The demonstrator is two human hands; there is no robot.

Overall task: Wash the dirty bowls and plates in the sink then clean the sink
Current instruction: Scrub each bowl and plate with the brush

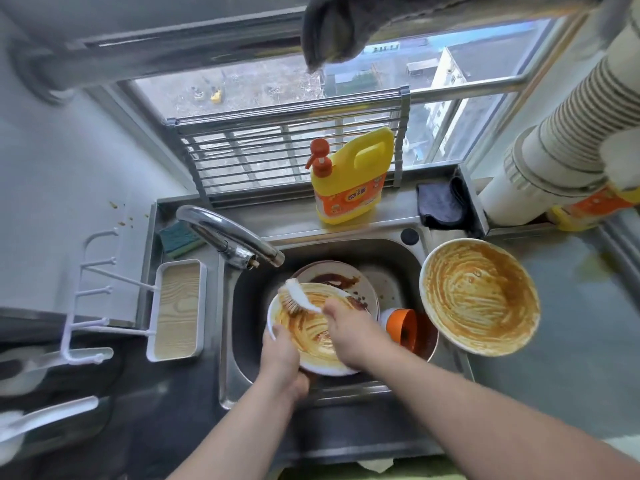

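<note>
Bowl: I see the bowl [313, 336] tilted over the sink [391, 252], near side.
Left hand [278, 351]: fingers curled round its left rim, gripping.
Right hand [349, 332]: fingers wrapped round the brush [299, 297] handle.
Brush axis: runs far-left from my right fingers, bristles on the bowl's far-left wall.

Home kitchen, steel sink [346, 249], faucet [228, 237], dish soap bottle [349, 178]

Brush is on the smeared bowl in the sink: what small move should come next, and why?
Probably sweep the brush across the bowl toward its near rim: the right hand grips the brush, the left hand holds the rim, and orange sauce streaks cover the inside.
</note>
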